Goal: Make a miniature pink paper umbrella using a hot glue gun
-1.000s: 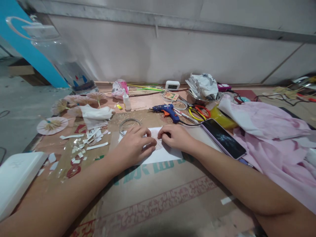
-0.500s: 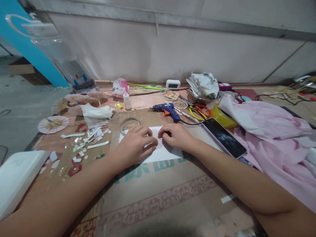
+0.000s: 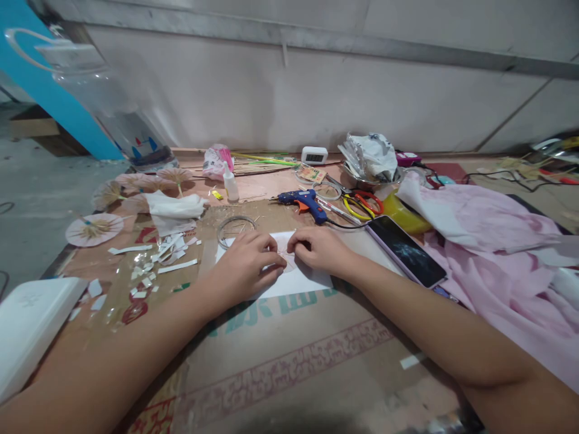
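Left hand [image 3: 253, 264] and right hand [image 3: 318, 250]: curled narrow, I can't tell if pinching | pink piece [image 3: 291, 265]: between them, on sheet [image 3: 312, 281] | I'd fear creasing if pressure turns uneven or sheet slides

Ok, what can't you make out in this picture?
- Head view: edges of the pale pink piece, partly hidden by the left hand and right hand.
- Head view: reading on the white digital display, too small.
- Head view: rest of the white case, cut off by the left edge.
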`<state>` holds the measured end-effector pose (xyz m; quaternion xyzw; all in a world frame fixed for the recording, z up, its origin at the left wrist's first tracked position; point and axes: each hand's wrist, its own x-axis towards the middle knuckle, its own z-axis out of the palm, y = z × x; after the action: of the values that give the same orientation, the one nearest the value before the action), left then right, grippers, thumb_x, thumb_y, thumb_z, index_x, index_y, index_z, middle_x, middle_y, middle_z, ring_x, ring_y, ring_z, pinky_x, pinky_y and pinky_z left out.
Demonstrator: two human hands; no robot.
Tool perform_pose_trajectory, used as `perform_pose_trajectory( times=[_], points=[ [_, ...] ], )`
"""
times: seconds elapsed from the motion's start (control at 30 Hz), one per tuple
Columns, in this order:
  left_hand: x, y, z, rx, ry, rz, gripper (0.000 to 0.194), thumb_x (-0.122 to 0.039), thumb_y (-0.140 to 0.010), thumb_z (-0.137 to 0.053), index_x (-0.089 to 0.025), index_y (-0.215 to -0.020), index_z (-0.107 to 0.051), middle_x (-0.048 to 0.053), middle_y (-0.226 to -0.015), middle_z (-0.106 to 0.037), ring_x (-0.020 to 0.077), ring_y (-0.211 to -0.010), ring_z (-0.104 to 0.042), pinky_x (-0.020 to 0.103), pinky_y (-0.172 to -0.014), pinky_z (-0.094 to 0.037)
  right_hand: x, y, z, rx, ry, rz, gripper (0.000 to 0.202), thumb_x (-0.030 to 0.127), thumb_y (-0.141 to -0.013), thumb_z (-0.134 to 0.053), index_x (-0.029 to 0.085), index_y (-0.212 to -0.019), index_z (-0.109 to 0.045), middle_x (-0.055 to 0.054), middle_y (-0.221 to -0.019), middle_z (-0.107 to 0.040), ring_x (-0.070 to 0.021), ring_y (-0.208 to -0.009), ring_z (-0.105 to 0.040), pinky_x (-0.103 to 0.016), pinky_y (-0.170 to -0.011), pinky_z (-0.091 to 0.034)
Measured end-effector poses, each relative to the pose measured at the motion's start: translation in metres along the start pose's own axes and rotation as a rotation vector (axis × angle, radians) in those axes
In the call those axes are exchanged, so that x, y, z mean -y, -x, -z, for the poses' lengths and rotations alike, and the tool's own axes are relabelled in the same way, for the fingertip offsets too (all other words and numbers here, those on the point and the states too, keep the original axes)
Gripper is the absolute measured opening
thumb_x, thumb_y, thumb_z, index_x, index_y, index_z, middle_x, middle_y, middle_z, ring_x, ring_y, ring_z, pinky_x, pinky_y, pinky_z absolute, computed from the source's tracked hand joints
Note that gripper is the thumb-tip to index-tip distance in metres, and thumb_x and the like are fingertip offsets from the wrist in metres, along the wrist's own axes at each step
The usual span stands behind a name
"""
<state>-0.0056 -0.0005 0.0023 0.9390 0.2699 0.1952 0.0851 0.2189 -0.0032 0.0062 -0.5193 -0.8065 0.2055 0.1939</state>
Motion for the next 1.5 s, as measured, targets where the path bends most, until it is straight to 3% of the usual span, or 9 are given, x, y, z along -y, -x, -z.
perform_pose_trajectory(
  times=[0.33,0.93,1.23,1.37,1.5],
  points=[
    [-0.002,0.0,-0.0008,-0.025,0.009,0.0,0.019,-0.032,-0.099,-0.057,-0.022,-0.102,-0.073,0.007,-0.102,-0.066,0.022,-0.094,-0.057,0.038,-0.084,-0.042,0.0003,0.0,0.0005,-0.006,0.001,0.005,0.024,0.01,-0.084,-0.055,0.019,-0.084,-0.078,-0.004,-0.089,-0.079,-0.019,-0.084,-0.069,-0.029,-0.078,-0.046],
    [0.0029,0.0013,-0.0063,-0.073,0.005,-0.052,0.018,-0.03,-0.097,-0.062,-0.027,-0.095,-0.079,0.005,-0.097,-0.066,0.0223,-0.092,-0.056,0.039,-0.085,-0.041,-0.0013,0.0007,-0.0005,-0.003,0.008,-0.001,0.025,0.012,-0.085,-0.055,0.019,-0.087,-0.079,-0.004,-0.089,-0.079,-0.0187,-0.082,-0.069,-0.028,-0.076,-0.046],
    [-0.0029,-0.0014,-0.0045,-0.065,-0.023,-0.034,0.013,-0.025,-0.096,-0.06,-0.02,-0.09,-0.07,0.005,-0.094,-0.066,0.0221,-0.088,-0.058,0.036,-0.079,-0.043,0.002,0.0006,0.0004,0.0,0.023,0.004,0.024,0.011,-0.084,-0.056,0.02,-0.086,-0.078,-0.004,-0.089,-0.079,-0.0186,-0.084,-0.069,-0.028,-0.078,-0.046],
    [-0.0051,0.0004,-0.0044,-0.157,-0.014,-0.028,0.011,-0.026,-0.094,-0.063,-0.017,-0.101,-0.063,0.006,-0.095,-0.068,0.0225,-0.089,-0.062,0.035,-0.079,-0.047,0.0029,0.0012,0.0013,0.014,0.015,-0.013,0.024,0.011,-0.085,-0.056,0.019,-0.087,-0.078,-0.004,-0.09,-0.079,-0.019,-0.085,-0.069,-0.028,-0.079,-0.046],
    [-0.0017,0.0052,-0.0014,-0.385,0.083,0.066,0.013,-0.029,-0.095,-0.065,-0.018,-0.101,-0.06,0.002,-0.089,-0.069,0.0181,-0.082,-0.065,0.03,-0.074,-0.049,-0.0005,0.0011,-0.0003,0.007,0.0,-0.001,0.024,0.012,-0.085,-0.056,0.02,-0.087,-0.079,-0.004,-0.09,-0.079,-0.0186,-0.083,-0.069,-0.028,-0.077,-0.045]
  ],
)
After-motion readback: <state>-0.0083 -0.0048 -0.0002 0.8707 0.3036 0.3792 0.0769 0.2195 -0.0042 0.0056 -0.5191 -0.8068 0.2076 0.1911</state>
